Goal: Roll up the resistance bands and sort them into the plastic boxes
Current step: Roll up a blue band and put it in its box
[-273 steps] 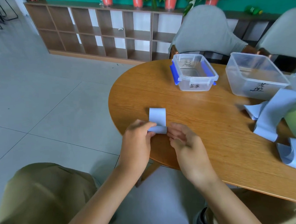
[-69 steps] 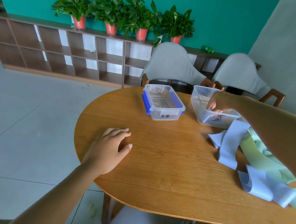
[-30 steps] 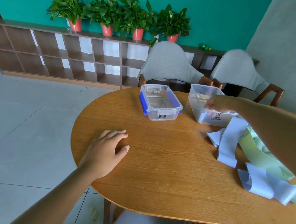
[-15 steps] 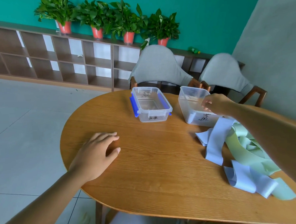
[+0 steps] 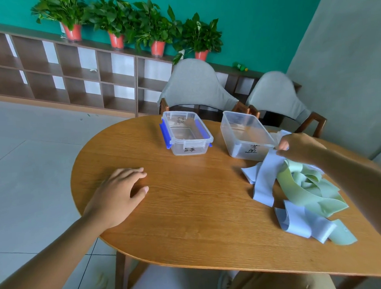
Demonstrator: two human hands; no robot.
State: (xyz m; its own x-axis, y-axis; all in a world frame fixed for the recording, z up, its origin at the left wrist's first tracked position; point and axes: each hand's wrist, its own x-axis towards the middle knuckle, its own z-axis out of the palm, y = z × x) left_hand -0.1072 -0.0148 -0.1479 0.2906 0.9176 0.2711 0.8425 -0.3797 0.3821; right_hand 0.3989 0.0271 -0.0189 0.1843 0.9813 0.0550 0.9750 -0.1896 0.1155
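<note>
The right hand (image 5: 300, 147) pinched a pale blue elastic band (image 5: 266, 178) beside the clear unlidded plastic box (image 5: 244, 135), while the left hand (image 5: 119, 194) lay flat, fingers relaxed, on the round wooden table (image 5: 189, 221).

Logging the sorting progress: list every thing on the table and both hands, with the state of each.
Box with blue clips: open, no lid, no band seen inside.
Plain box: open, a rolled blue band in its near corner.
Blue bands: loose, unrolled; one pinched at its top.
Green bands: loose, tangled with the blue ones.
Left hand: flat on the table, holding nothing.
Right hand: pinching a blue band.
</note>
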